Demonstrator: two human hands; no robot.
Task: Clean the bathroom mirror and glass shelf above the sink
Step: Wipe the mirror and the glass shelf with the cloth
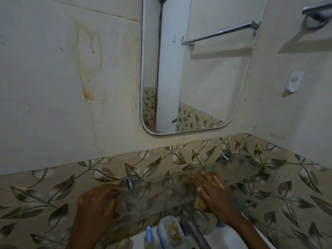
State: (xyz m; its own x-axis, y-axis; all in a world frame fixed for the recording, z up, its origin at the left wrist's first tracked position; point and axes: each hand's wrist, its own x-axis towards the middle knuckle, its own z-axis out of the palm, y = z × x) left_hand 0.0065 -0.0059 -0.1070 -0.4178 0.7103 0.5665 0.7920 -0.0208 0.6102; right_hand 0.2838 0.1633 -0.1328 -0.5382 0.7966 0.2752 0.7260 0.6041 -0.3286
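Mirror: I see the rounded-corner wall mirror mounted above the leaf-patterned tile band, its glass reflecting a chrome towel rail and a white column
Shelf: the clear glass shelf runs below the mirror, slanting from lower left to upper right in my view, cloudy with grime, carried on a chrome bracket at the left and another at the right
Left hand: my left hand sits at the shelf's left end just beside the left bracket, fingers curled narrow around the glass edge, gripping it as far as I can tell
Right hand: my right hand lies flat and spread on the shelf's middle, palm down, pressing a yellowish cleaning cloth against the glass; only a crumpled bit of the cloth shows under the palm
Below the shelf: a white sink rim, a blue-capped bottle, an oval soap dish with a blue edge and gold pattern and a grey metal tap, all seen through or under the glass
Wall: cream tiles left of the mirror carry yellow-brown drip stains; a small white holder hangs on the right-hand wall
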